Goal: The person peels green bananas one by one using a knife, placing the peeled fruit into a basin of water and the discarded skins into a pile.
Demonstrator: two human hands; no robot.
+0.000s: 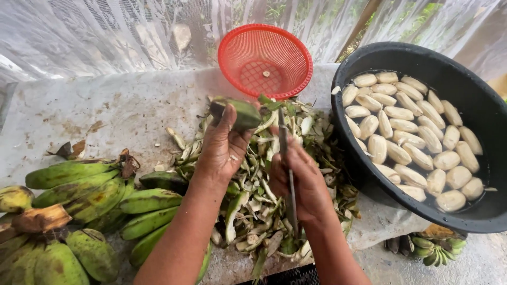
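Observation:
My left hand (pixel 222 148) grips a green unpeeled banana (pixel 240 112), held up over a heap of peels (pixel 253 211). My right hand (pixel 303 177) is closed on a knife (pixel 285 145) whose blade points up toward the banana's right end. Both hands hover above the peel heap in the middle of the surface.
A black tub (pixel 369 179) at right holds several peeled pale bananas (pixel 412 132) in water. A red plastic basket (pixel 264 60) leans behind the peels. Bunches of green bananas (pixel 79 211) lie at left, and a small bunch (pixel 430 248) sits under the tub. White netting hangs behind.

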